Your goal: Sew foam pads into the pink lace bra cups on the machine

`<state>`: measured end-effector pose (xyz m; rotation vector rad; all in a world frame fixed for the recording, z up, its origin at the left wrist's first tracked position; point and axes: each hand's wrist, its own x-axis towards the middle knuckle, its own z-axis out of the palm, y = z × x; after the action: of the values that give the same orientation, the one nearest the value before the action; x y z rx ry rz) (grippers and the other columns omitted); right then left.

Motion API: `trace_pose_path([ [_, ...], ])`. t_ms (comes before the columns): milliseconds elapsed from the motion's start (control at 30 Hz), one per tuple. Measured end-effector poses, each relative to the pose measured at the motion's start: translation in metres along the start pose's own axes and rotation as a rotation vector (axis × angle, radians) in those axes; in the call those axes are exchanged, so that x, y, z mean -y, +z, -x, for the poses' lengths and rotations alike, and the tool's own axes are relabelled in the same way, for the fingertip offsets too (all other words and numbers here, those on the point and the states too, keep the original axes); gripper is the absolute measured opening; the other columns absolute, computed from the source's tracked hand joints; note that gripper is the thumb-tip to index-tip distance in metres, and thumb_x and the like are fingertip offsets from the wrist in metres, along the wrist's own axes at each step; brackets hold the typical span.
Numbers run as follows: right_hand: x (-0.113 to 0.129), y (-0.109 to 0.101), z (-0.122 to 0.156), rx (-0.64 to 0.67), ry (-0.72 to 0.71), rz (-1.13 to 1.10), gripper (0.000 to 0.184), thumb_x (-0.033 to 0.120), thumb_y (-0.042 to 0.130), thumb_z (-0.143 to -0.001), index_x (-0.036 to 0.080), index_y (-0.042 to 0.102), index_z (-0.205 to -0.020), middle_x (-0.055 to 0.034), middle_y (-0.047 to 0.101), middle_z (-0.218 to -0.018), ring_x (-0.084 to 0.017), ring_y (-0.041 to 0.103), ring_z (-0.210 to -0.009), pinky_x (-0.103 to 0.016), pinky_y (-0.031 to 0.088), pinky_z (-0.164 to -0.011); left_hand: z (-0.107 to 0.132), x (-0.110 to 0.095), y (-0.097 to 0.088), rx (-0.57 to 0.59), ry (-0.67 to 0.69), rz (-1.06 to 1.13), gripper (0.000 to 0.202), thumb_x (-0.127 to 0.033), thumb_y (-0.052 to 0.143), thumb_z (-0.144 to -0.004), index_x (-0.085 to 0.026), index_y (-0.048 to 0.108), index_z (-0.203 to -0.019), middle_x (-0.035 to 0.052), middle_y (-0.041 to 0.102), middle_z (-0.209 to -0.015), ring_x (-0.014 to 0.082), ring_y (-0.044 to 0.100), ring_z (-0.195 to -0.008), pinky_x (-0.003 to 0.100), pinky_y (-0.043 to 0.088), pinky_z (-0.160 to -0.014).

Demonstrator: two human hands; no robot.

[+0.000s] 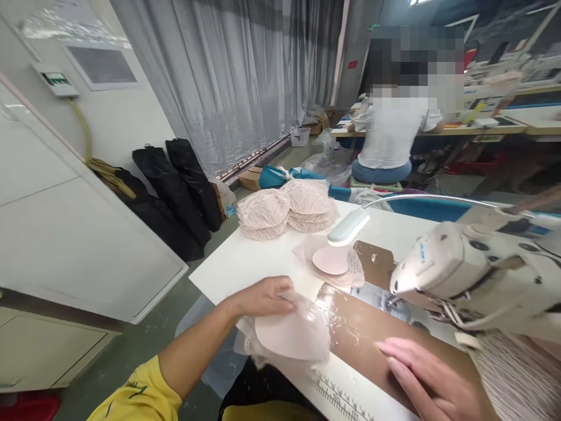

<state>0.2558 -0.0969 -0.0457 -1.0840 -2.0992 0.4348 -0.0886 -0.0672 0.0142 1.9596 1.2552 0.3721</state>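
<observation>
My left hand (263, 297) is curled over the top edge of a pale pink bra cup with sheer fabric (291, 336), at the near left corner of the white sewing table (245, 263). Its fingers pinch the fabric. My right hand (432, 377) lies flat with fingers stretched on the brown taped area (363, 333) of the table, holding nothing. The sewing machine (473, 275) stands just beyond my right hand. Another pink cup piece (331, 260) lies under the machine's lamp (348, 228).
Two stacks of lace cups (284, 213) sit at the table's far left corner. A person in a white top (390, 140) sits at another bench behind. Black bags (175, 187) lean against the left wall; a grey curtain (236, 76) hangs beyond.
</observation>
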Motion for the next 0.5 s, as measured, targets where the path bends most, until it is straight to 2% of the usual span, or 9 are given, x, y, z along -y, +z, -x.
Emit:
trace_pose_path([
  [67,0.012,-0.007,-0.004,-0.033,0.087,-0.022,0.017,0.033,0.056,-0.087,0.026,0.071,-0.092,-0.0047,0.072,-0.095,-0.022,0.068,-0.085,-0.03,0.056,-0.074,-0.024,-0.025,0.02,0.155,0.131,0.141,0.023,-0.038,0.058,-0.085,-0.018,0.051,-0.094,-0.0016,0.054,-0.082,0.0118,0.053,-0.072,0.02,0.041,-0.061],
  [167,0.027,-0.011,-0.01,-0.035,0.093,-0.105,0.02,0.03,0.051,-0.091,0.024,0.07,-0.086,-0.0052,0.069,-0.084,-0.02,0.065,-0.078,-0.03,0.052,-0.067,-0.063,-0.052,0.046,0.197,0.223,0.025,0.017,-0.02,0.06,-0.076,-0.018,0.053,-0.092,-0.0015,0.055,-0.082,0.0124,0.052,-0.071,0.02,0.038,-0.058],
  [267,0.03,-0.009,-0.013,0.077,0.045,0.006,0.022,0.028,0.049,-0.092,0.024,0.07,-0.088,-0.0041,0.065,-0.078,-0.018,0.06,-0.072,-0.031,0.047,-0.062,-0.095,-0.061,0.064,0.137,0.291,-0.174,0.018,-0.013,0.059,-0.073,-0.018,0.056,-0.09,-0.0008,0.059,-0.079,0.014,0.056,-0.07,0.02,0.041,-0.057],
  [333,0.029,-0.007,-0.013,0.133,0.071,0.138,0.023,0.027,0.047,-0.094,0.024,0.069,-0.089,-0.0028,0.063,-0.074,-0.017,0.056,-0.069,-0.03,0.044,-0.06,-0.11,-0.061,0.066,0.067,0.297,-0.246,0.017,-0.011,0.056,-0.076,-0.017,0.057,-0.091,0.0004,0.06,-0.077,0.0152,0.057,-0.068,0.022,0.042,-0.057],
  [400,0.028,-0.004,-0.014,0.149,0.105,0.203,0.026,0.026,0.044,-0.095,0.024,0.068,-0.088,-0.0021,0.061,-0.072,-0.017,0.054,-0.069,-0.029,0.041,-0.061,-0.115,-0.06,0.061,-0.019,0.274,-0.291,0.015,-0.008,0.048,-0.079,-0.016,0.057,-0.089,0.0032,0.06,-0.077,0.0172,0.057,-0.069,0.025,0.043,-0.06],
  [500,0.029,-0.002,-0.014,0.145,0.112,0.213,0.028,0.025,0.041,-0.096,0.023,0.067,-0.083,-0.0019,0.06,-0.07,-0.017,0.051,-0.068,-0.029,0.038,-0.062,-0.108,-0.066,0.052,-0.131,0.256,-0.351,0.017,-0.009,0.041,-0.085,-0.014,0.056,-0.091,0.0067,0.06,-0.08,0.0195,0.057,-0.074,0.029,0.045,-0.066],
])
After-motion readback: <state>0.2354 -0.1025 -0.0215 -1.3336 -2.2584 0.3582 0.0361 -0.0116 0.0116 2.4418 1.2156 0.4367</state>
